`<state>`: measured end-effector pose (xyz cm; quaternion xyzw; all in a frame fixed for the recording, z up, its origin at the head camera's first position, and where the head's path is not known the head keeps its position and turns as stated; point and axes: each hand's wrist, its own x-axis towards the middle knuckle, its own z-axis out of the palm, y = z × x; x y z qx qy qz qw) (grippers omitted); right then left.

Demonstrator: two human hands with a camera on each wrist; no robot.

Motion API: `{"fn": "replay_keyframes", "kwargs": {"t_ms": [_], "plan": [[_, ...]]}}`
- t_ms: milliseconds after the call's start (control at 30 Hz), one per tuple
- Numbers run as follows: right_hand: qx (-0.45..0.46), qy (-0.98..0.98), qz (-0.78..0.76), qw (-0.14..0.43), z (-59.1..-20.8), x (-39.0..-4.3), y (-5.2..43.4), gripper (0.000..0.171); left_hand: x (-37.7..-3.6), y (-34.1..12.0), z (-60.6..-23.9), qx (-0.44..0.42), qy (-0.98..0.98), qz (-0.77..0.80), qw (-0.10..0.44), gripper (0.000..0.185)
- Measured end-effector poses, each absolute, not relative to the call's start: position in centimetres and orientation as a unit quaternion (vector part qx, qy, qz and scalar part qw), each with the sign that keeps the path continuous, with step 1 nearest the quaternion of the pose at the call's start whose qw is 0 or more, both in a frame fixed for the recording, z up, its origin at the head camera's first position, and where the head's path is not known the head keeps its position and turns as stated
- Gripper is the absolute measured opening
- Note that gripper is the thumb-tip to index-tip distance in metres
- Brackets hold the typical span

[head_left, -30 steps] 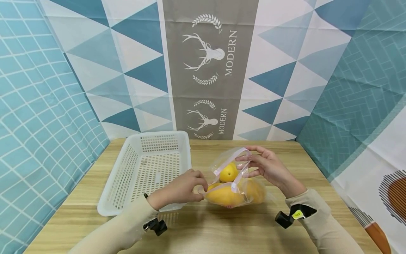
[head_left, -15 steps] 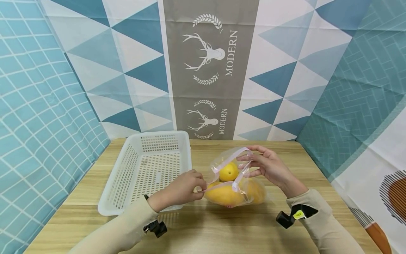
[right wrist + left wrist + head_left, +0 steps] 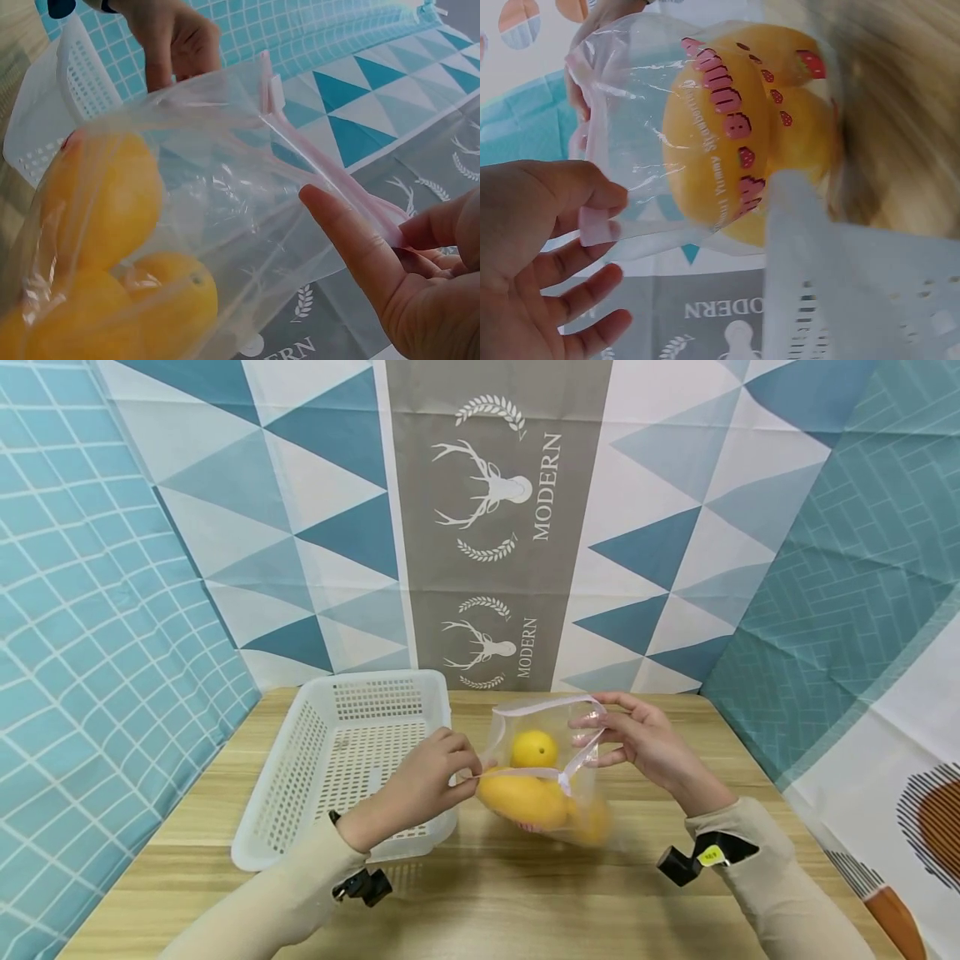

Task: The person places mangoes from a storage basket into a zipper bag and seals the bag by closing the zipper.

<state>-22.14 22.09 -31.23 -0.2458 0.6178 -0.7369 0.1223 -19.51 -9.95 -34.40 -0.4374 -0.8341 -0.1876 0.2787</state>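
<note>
A clear zip bag [image 3: 555,714] with a pink rim hangs between both hands, its mouth spread wide. Inside are several yellow-orange fruits: large mango-like ones [image 3: 521,800] at the bottom and a round orange-like one [image 3: 534,750] behind them. My left hand [image 3: 423,781] pinches the left end of the rim between thumb and forefinger; its other fingers [image 3: 592,292] are spread loosely. At the opposite end, my right hand [image 3: 648,747] pinches the rim, one finger [image 3: 352,247] stretched along the plastic. A white slider [image 3: 277,94] sits on the zip. Pink lettering [image 3: 724,94] marks the bag's front.
A white perforated plastic basket [image 3: 243,827] stands on the wooden table [image 3: 480,910], just left of the bag and partly behind my left hand. Patterned cloth walls [image 3: 495,527] enclose the table at the back and sides.
Both hands have risen slightly, lifting the bag's rim and shifting the fruit a little left. The bag's mouth has been pulled wider and its lower part is blurred with motion.
</note>
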Motion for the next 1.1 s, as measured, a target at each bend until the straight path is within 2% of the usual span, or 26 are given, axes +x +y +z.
{"fn": "replay_keyframes", "kwargs": {"t_ms": [167,567,800,1100], "plan": [[-0.24,0.636,-0.724,0.12,-30.7,-22.6,22.1,0.019,-20.0,-9.8,-33.5,-0.428,-0.822,-0.191,0.325,0.011],[-0.199,0.705,-0.672,0.109,-29.6,-23.4,21.2,0.025,-21.0,-9.2,-31.8,-0.422,-0.804,-0.192,0.373,0.01],[-0.201,0.721,-0.653,0.114,-29.3,-24.0,20.5,0.039,-21.6,-9.0,-30.9,-0.42,-0.792,-0.197,0.396,0.009],[-0.219,0.735,-0.632,0.108,-29.1,-24.3,19.9,0.036,-21.8,-8.8,-29.9,-0.41,-0.795,-0.208,0.396,0.006]]}}
